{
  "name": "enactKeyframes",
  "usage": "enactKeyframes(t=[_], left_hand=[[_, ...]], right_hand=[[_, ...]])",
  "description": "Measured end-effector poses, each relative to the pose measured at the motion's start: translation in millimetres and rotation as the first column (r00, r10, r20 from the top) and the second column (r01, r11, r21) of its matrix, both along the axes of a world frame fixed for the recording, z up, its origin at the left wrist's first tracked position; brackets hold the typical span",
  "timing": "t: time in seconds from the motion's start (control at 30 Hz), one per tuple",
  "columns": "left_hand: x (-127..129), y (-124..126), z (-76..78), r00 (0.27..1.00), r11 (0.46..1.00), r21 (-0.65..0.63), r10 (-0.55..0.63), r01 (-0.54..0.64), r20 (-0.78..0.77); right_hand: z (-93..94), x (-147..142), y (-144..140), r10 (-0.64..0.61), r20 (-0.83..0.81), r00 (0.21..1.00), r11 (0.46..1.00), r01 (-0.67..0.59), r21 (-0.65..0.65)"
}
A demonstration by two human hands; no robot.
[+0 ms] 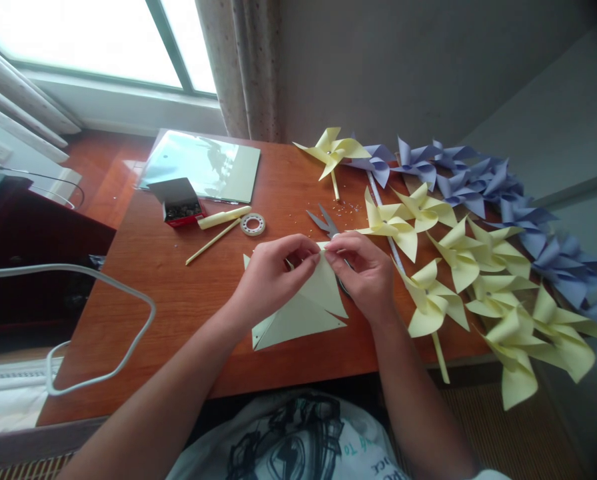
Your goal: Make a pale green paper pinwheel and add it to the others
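Observation:
A pale yellow paper square (303,310), cut into triangular flaps, lies on the brown wooden table (188,293) in front of me. My left hand (273,273) and my right hand (361,267) meet above its far corner. Both pinch flap tips folded toward the middle, at about the same spot. Grey scissors (323,223) lie just beyond my fingers, partly hidden by my right hand.
Finished yellow pinwheels (458,267) and purple pinwheels (478,177) crowd the table's right side. A tape roll (252,224), yellow sticks (213,241), a small red box of pins (181,203) and a glossy sheet pack (203,167) lie at the back left. A white tube frame (103,333) stands left.

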State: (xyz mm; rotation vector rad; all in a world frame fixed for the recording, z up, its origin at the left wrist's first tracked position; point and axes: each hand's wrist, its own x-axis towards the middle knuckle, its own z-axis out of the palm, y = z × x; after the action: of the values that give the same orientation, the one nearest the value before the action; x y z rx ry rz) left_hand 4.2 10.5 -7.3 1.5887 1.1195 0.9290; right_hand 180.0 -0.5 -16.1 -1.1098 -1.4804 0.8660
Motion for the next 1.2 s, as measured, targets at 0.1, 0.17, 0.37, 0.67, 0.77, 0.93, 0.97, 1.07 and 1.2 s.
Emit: enactKeyframes(t=[0.1,0.17,0.37,0.67,0.77,0.93,0.97,1.07,1.2], left_hand=[[-1.3,0.4,-0.9,0.997,0.998,-0.059,-0.022,0.026,0.067],[-2.0,0.6,-1.2,0.994,0.995,-0.092,-0.027,0.037,0.104],[-2.2,1.0,0.1,0.99,0.991,-0.123,-0.025,0.043,0.142],[-0.8,0.7,-2.9,0.995,0.998,-0.065,-0.019,0.026,0.102],[0.2,0.5,-3.1,0.999,1.0,-0.018,-0.01,0.011,0.052],[1.0,0.0,-1.4,1.0,1.0,0.012,-0.006,0.006,0.02],[0.9,0.0,-1.3,1.0,1.0,0.008,-0.005,0.005,0.024],[0.1,0.2,-1.3,0.998,1.0,-0.028,-0.011,0.013,0.062],[-1.0,0.8,-0.5,0.991,0.994,-0.1,-0.022,0.035,0.129]], right_hand=[[-0.8,0.1,-0.6,0.004,-0.012,1.0,1.0,-0.004,0.02],[-1.6,0.1,-0.8,0.004,-0.024,1.0,0.999,-0.003,0.032],[-1.7,0.3,-0.5,-0.009,0.003,1.0,1.0,0.009,0.022],[-0.2,-2.0,-1.9,-0.004,0.022,1.0,1.0,0.004,0.014],[-0.5,-2.6,-1.9,-0.017,0.037,0.999,1.0,0.016,0.021],[-0.1,-1.2,-1.5,-0.013,0.05,0.999,1.0,0.012,0.014],[0.1,-0.8,-1.4,-0.005,0.062,0.998,1.0,0.004,0.022],[0.4,0.0,-1.4,0.008,0.068,0.998,0.998,-0.011,0.054],[0.3,0.5,-1.7,0.023,0.047,0.999,0.998,-0.026,0.06]])
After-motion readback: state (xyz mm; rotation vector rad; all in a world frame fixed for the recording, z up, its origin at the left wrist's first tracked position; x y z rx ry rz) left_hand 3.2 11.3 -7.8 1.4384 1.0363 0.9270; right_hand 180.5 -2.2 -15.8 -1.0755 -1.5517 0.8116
